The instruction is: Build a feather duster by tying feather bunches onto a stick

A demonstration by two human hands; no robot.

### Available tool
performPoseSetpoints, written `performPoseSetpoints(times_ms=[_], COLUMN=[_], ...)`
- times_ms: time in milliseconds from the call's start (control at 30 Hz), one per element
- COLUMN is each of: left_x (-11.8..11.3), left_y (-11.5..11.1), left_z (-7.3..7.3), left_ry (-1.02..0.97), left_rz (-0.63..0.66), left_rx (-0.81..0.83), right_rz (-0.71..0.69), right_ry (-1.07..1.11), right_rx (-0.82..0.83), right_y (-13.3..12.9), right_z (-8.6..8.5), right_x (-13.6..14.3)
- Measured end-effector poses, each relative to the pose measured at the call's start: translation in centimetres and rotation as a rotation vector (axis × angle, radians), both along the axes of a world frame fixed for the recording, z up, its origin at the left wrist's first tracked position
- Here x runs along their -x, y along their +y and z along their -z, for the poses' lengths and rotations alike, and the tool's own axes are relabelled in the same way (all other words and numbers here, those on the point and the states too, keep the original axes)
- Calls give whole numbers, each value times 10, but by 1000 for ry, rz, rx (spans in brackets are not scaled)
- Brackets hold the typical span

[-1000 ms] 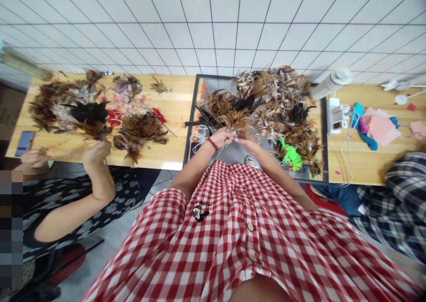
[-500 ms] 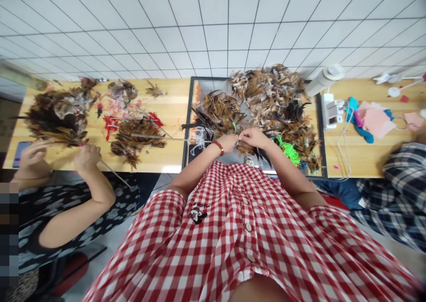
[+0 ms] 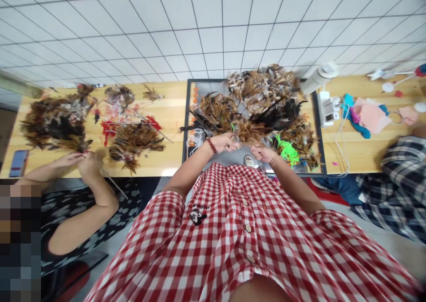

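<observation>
My left hand [image 3: 227, 143], a beaded bracelet at its wrist, is closed in front of a brown feather pile [image 3: 218, 109]. What its curled fingers hold is too small to make out. To its right, my right hand [image 3: 264, 154] is also closed, fingertips pinched at the lower edge of some brown feathers [image 3: 251, 131]. Whether those feathers are in its grip I cannot tell. The hands are apart, above a black-rimmed tray [image 3: 185, 133]. Bright green strands [image 3: 286, 151] lie just right of my right hand, and black feathers [image 3: 276, 113] lie behind it.
A large feather heap [image 3: 262, 87] fills the tray's back. On the right stand a white bottle [image 3: 321, 76] and a power strip [image 3: 328, 109] with a cable. At the left, a co-worker's hands [image 3: 87, 163] work at feathers, near a phone [image 3: 19, 163]. Another person's plaid sleeve [image 3: 402, 164] is at right.
My hands have moved apart from a shared pinch, the right one shifting right and down. Brown feathers now show above and between them. The co-worker's hands at left have come together.
</observation>
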State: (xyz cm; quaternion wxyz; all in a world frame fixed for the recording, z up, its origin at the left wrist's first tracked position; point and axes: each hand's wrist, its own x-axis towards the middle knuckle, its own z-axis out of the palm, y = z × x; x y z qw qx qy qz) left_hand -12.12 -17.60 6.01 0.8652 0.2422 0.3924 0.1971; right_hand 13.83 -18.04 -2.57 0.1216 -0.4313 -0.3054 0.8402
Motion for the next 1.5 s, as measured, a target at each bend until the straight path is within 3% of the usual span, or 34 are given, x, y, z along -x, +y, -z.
performPoseSetpoints(times_ms=[233,433,533,667,767,867,967,1067,1233,1333,1500], left_x=[-3,8,21,36,45,47,39,28,32,42,37], left_y=[18,18,17,17,15,8,-2,-9,-6,3,18], left_z=[2,16,19,23,27,30,32,35,39,41,46], left_ry=[-184,-109,-143,-132,24,233,317,298,224,191,174], left_rz=[-321,-343,-381,-458,-487,-510,-540,-569,-559,-499,-469], left_rx=[293,407,440,440,369,197,15,-88,-13,58,77], right_rz=[194,427,467,388,167,39,-4,-100,59,106,256], right_ry=[36,-77,-151,-222,-248,-423,-788,-983,-706,-587,-70], right_rx=[-17,-80,-82,-48,-90,-384,-692,-694,-462,-377,-130], right_y=[-40,-49,-46,-44,-34,-9,18,31,23,11,2], right_z=[-6,-15,-12,0,8,16,22,27,22,5,-28], right_x=[13,19,21,36,48,56,66,76,73,68,94])
